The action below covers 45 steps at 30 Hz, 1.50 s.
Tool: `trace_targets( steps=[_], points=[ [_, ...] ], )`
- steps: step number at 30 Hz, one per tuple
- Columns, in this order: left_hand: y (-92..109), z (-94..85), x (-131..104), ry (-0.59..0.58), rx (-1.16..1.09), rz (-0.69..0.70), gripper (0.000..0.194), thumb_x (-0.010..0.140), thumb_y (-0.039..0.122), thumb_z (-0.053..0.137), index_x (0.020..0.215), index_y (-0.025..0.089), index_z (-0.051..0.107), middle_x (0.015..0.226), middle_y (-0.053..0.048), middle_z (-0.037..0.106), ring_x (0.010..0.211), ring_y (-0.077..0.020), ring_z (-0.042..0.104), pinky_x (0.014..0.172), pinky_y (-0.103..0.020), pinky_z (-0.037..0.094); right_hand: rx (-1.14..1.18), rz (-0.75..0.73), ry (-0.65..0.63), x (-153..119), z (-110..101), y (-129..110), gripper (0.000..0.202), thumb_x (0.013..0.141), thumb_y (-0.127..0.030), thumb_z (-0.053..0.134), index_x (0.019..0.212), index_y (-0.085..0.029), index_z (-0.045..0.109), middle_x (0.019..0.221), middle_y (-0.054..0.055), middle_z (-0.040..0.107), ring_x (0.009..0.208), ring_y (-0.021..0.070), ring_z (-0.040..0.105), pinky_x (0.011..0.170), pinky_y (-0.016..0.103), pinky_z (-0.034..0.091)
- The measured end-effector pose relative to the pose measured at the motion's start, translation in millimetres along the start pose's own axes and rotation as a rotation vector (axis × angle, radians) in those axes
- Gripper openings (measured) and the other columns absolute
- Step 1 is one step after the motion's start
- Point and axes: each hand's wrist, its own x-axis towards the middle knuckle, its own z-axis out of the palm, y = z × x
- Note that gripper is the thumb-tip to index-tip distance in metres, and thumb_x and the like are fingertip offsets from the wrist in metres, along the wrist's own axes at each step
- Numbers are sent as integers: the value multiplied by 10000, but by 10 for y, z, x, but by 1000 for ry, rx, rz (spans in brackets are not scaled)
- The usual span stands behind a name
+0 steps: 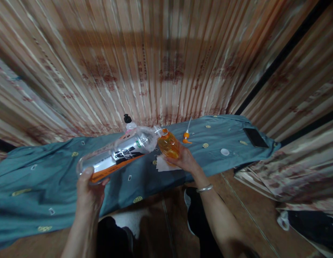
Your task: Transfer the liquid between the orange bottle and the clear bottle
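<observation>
My left hand [91, 190] is wrapped round the base of a large clear bottle [123, 152] with a silver, black and orange label. The bottle is tilted, its neck at the mouth of a small orange bottle [169, 145]. My right hand [185, 159] grips that orange bottle, which leans toward the clear one. White paper [165, 165] lies beneath the orange bottle on the cloth. Behind the clear bottle stands a container with a black cap [127, 118], partly hidden. An orange pump head [186, 136] with a pale tube lies to the right.
A green-blue patterned cloth [58, 186] covers the long, narrow surface. On its right part are a round white disc [224, 152] and a dark phone [255, 138]. Pleated curtains [161, 64] hang behind. A dark bag-like item [311, 225] is at the lower right.
</observation>
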Motion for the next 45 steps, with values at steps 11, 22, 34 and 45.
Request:
trace_targets(
  steps=[11,22,34,45],
  points=[
    [-29,2,5,42,3,-17,420,394,381,839,761,221,712,711,24,690,609,-155,585,306,-165,383,21,-14,31,-4,4,-4,735,795,-295,883,1470,-229,600,1365,100,798,1245,332,778,1105,480,620],
    [-19,11,2,12,-2,-3,387,407,382,839,717,222,671,724,12,693,603,-154,580,313,-171,355,15,-9,60,5,46,37,810,781,-288,892,1524,-251,572,1385,101,794,1253,351,778,1100,505,624],
    [-28,38,9,29,-2,7,361,403,378,838,640,224,613,769,10,709,592,-139,573,306,-168,355,-9,-1,60,12,47,43,833,784,-292,897,1543,-245,556,1356,108,808,1229,345,793,1099,502,631],
    [-30,35,29,13,10,8,442,404,434,879,754,221,714,718,11,692,564,-145,554,311,-174,342,-2,4,58,17,60,50,824,788,-273,888,1540,-256,554,1373,98,800,1240,337,790,1110,496,638]
  ],
)
